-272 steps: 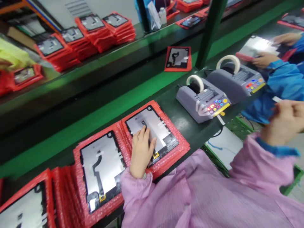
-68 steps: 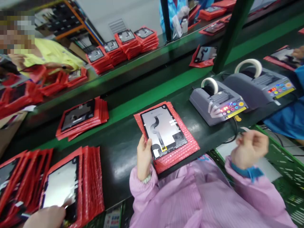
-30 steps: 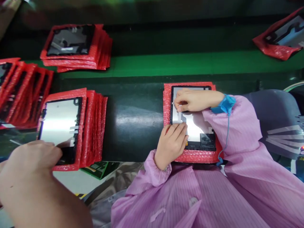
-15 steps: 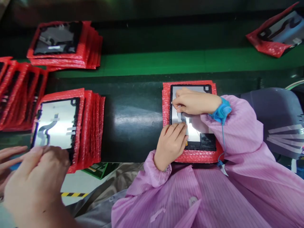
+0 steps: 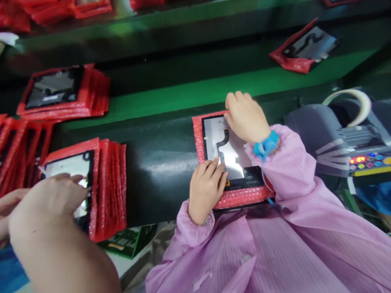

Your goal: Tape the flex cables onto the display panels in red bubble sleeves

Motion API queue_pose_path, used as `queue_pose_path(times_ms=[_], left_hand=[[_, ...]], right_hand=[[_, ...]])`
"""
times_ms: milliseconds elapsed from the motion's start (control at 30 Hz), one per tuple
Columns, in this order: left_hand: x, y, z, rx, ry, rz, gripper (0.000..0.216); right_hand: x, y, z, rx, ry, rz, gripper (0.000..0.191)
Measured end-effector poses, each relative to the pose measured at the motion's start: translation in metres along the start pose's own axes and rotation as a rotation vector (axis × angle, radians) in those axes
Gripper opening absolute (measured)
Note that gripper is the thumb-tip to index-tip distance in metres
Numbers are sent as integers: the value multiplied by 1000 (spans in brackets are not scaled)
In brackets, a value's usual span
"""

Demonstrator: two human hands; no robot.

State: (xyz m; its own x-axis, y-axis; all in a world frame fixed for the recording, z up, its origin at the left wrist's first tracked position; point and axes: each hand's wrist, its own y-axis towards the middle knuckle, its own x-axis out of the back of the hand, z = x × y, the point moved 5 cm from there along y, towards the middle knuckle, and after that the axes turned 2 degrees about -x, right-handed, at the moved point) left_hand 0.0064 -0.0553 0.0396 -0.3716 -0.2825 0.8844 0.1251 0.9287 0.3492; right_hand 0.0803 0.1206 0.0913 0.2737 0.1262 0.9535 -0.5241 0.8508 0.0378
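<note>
A tablet-size screen panel (image 5: 212,129) with a silver back and black frame lies in front of me on red bubble-wrap bags (image 5: 241,198). Down its middle runs a black curved ribbon cable (image 5: 225,139). My left hand (image 5: 206,188) rests on the lower left of the panel, fingers stretched out over the cable's lower end. Above the panel's upper right part is my right hand (image 5: 247,117), its fingers curled and closed; whatever they hold, if anything, is hidden. A blue wrist strap (image 5: 266,145) with a cord circles my right wrist.
At left, a co-worker's hand (image 5: 49,199) works over another panel on a bubble-wrap stack (image 5: 111,187). More stacks (image 5: 97,91) stand behind. A wrapped panel (image 5: 310,44) lies far right. A tape dispenser (image 5: 324,118) with several tape strips stands to my right.
My right hand has moved from the panel's middle up to its top right, uncovering the ribbon cable. My left hand stays on the panel. The camera view has turned, bringing the tape dispenser further in.
</note>
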Motion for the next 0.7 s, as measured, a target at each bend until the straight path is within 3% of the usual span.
queue_pose_path(times_ms=[167,200,267,333,400,500,600,700], left_hand=[[1,21,9,22,59,-2,32],[0,26,10,8,80,2,35],[-5,34,11,-49,134,30,37],[-11,38,11,-101,195,61,36],[-14,38,12,-120,235,74,36],[-16,36,11,-130,245,65,37],[-15,35,10,-160,244,43,38],[-15,35,11,-180,232,28,37]], right_hand=[[38,-151,-17,13,443,-139,15],[38,-181,-33,-76,531,-208,15],[34,-238,-81,-408,644,-402,16],[27,-291,-138,-795,751,-691,16],[19,-330,-185,-1045,890,-944,18],[9,-348,-230,-1129,1061,-1048,21],[4,-340,-253,-1135,1185,-1026,24],[6,-331,-270,-1163,1236,-1089,25]])
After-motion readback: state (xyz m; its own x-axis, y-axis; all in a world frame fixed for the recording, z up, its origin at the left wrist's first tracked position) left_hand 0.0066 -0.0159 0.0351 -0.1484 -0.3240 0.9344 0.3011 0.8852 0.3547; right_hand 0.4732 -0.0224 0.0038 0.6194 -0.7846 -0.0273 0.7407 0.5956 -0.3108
